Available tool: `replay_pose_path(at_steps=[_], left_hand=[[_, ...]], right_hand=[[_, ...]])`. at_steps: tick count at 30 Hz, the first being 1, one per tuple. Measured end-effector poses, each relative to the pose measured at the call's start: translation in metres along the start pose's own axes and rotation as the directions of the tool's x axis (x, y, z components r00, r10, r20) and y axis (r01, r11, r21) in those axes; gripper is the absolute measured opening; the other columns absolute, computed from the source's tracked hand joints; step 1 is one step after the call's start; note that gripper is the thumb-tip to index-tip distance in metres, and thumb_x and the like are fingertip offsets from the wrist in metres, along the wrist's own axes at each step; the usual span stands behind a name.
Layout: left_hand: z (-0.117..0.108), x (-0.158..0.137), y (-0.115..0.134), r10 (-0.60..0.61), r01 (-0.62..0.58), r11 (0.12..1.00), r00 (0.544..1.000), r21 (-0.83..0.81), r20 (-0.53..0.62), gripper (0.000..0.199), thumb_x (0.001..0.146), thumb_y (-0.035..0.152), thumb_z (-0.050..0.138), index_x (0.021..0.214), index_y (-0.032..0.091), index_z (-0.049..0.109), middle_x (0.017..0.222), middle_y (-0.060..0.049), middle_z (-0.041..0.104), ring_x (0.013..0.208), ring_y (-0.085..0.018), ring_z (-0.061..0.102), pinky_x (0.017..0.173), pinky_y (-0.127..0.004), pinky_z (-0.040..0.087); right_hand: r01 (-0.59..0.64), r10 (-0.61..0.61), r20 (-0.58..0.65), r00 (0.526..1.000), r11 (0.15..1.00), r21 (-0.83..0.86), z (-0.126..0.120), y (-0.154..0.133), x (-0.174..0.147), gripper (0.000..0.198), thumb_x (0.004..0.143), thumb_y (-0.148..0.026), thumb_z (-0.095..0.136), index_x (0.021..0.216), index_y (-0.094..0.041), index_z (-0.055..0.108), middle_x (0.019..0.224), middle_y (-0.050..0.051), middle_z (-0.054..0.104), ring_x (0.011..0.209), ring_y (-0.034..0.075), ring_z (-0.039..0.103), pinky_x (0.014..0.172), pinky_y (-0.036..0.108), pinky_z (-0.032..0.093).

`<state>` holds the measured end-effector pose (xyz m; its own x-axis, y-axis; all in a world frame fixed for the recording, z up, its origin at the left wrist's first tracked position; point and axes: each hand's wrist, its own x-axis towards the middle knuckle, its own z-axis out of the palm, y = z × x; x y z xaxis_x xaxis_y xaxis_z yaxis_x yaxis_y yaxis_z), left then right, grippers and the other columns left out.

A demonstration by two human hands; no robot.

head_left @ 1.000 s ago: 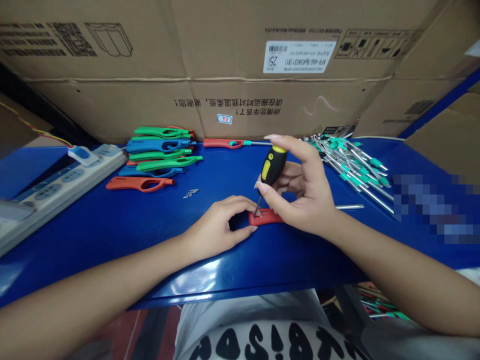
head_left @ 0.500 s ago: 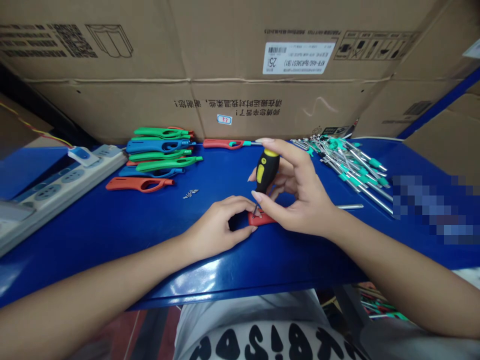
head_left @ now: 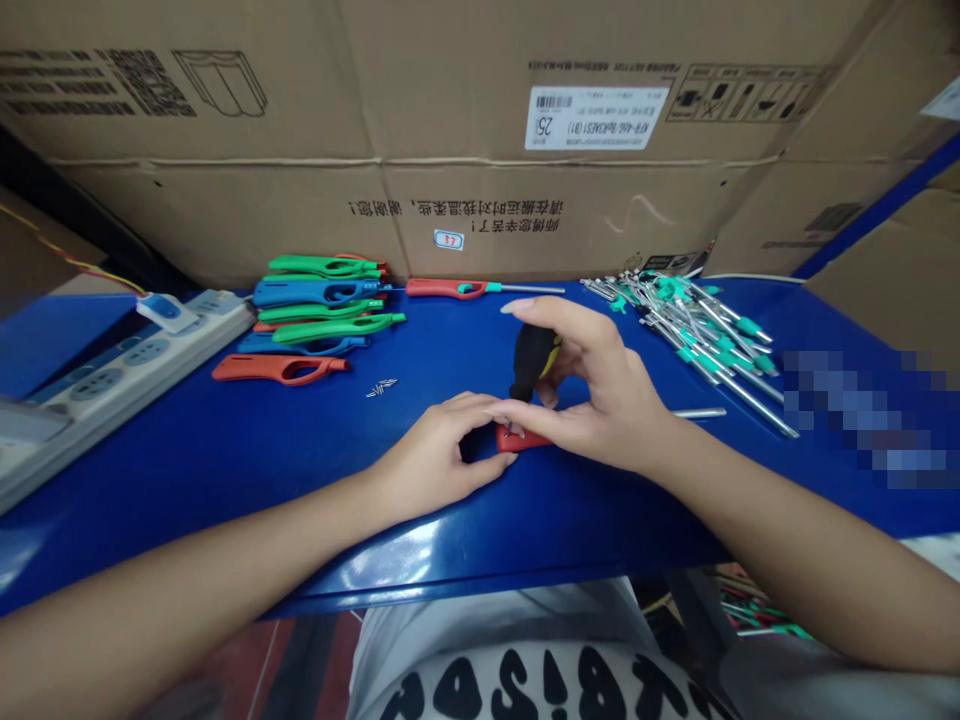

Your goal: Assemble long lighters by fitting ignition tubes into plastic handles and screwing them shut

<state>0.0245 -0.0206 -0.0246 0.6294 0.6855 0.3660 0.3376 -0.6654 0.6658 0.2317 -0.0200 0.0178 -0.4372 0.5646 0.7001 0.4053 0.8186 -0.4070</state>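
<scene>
A red lighter (head_left: 526, 438) lies flat near the table's front, its metal tube (head_left: 701, 413) reaching out to the right past my wrist. My left hand (head_left: 450, 440) pinches the lighter's left end between thumb and fingers. In my right hand (head_left: 600, 385) is a black and yellow screwdriver (head_left: 534, 362), tilted slightly, its tip down at the lighter's left end. My right fingers curl round the handle while the thumb lies low beside it. The tip's exact contact is partly hidden by fingers.
Small screws (head_left: 382, 388) lie left of my hands. Behind them are stacked green, blue and red lighter shells (head_left: 337, 328). One red lighter with a tube (head_left: 446, 288) rests by the cardboard (head_left: 300, 220). Metal tubes with teal parts (head_left: 705, 325) are piled right. A power strip (head_left: 112, 385) runs along the left.
The screwdriver's handle has turned in my right hand, its yellow patch no longer facing me. My right thumb and fingers have shifted round it. My left hand has stayed almost still.
</scene>
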Motion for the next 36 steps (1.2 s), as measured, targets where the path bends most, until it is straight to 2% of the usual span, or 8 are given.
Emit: replay_pose_path(at_steps=[3,6,13,15,20,26,32,36], left_hand=[[0.000,0.000,0.001,-0.026,0.026,0.999,0.999,-0.027,0.022,0.017,0.085,0.014,0.072,0.102,0.019,0.069,0.104,-0.003,0.074,0.102,-0.019,0.068,0.095,-0.034,0.052],[-0.001,0.001,0.002,-0.039,0.041,0.998,0.999,-0.045,0.036,0.015,0.085,0.012,0.071,0.097,0.020,0.068,0.103,-0.001,0.073,0.101,-0.018,0.067,0.096,-0.034,0.051],[0.000,0.001,0.001,-0.023,0.025,0.998,0.999,-0.063,0.032,0.011,0.086,0.012,0.069,0.094,0.019,0.067,0.097,-0.001,0.074,0.098,-0.018,0.068,0.094,-0.034,0.051],[0.000,0.001,0.001,-0.026,0.028,0.998,0.999,-0.062,0.035,0.011,0.086,0.012,0.069,0.094,0.020,0.067,0.099,-0.002,0.073,0.099,-0.019,0.068,0.094,-0.035,0.051],[-0.001,0.002,0.003,-0.043,0.046,0.997,0.998,-0.058,0.052,0.011,0.087,0.013,0.068,0.094,0.020,0.065,0.102,-0.002,0.072,0.100,-0.020,0.066,0.095,-0.037,0.050],[0.000,0.001,0.002,-0.043,0.045,0.998,0.998,-0.049,0.050,0.014,0.087,0.014,0.069,0.099,0.021,0.066,0.106,-0.003,0.072,0.104,-0.021,0.066,0.097,-0.037,0.050],[0.000,0.001,0.000,-0.036,0.038,0.998,0.998,-0.056,0.048,0.014,0.087,0.014,0.069,0.099,0.019,0.065,0.106,-0.003,0.072,0.104,-0.019,0.067,0.097,-0.036,0.050],[-0.002,0.001,0.002,-0.042,0.046,0.998,0.997,-0.051,0.065,0.013,0.087,0.015,0.069,0.098,0.020,0.065,0.107,-0.003,0.072,0.105,-0.020,0.066,0.098,-0.038,0.050]], right_hand=[[-0.069,0.068,0.087,0.994,0.998,0.008,-0.011,-0.008,0.010,0.052,0.101,-0.028,0.053,0.150,-0.026,0.037,0.142,0.011,0.056,0.086,0.016,0.068,0.071,0.031,0.062],[-0.091,0.095,0.194,0.976,0.995,-0.033,-0.023,-0.018,0.024,0.045,0.103,-0.021,0.044,0.148,-0.024,0.041,0.137,0.009,0.060,0.077,0.012,0.066,0.071,0.028,0.059],[0.170,-0.048,0.258,0.965,0.864,-0.474,-0.022,-0.020,0.039,0.046,0.098,-0.050,0.056,0.135,-0.023,0.056,0.113,0.009,0.069,0.091,0.022,0.068,0.068,0.028,0.054],[0.134,-0.050,0.198,0.979,0.889,-0.439,-0.017,-0.016,0.036,0.041,0.101,-0.047,0.051,0.133,-0.022,0.058,0.120,0.010,0.068,0.095,0.023,0.068,0.071,0.030,0.055],[0.013,-0.001,0.147,0.989,0.997,-0.082,-0.014,-0.005,0.026,0.039,0.105,-0.027,0.037,0.141,-0.028,0.052,0.137,0.008,0.060,0.106,0.022,0.067,0.084,0.037,0.060],[0.061,-0.076,-0.045,0.996,0.961,-0.271,-0.016,0.001,0.021,0.041,0.093,-0.050,0.064,0.126,-0.027,0.061,0.113,0.009,0.071,0.095,0.025,0.069,0.080,0.039,0.061],[-0.040,0.043,0.044,0.998,0.998,-0.051,-0.014,-0.002,0.024,0.038,0.106,-0.029,0.038,0.141,-0.026,0.050,0.135,0.008,0.063,0.114,0.023,0.065,0.087,0.038,0.061],[-0.054,0.054,0.005,0.999,0.993,-0.109,-0.016,0.002,0.025,0.035,0.100,-0.036,0.056,0.134,-0.027,0.057,0.126,0.008,0.067,0.104,0.024,0.068,0.080,0.038,0.062]])
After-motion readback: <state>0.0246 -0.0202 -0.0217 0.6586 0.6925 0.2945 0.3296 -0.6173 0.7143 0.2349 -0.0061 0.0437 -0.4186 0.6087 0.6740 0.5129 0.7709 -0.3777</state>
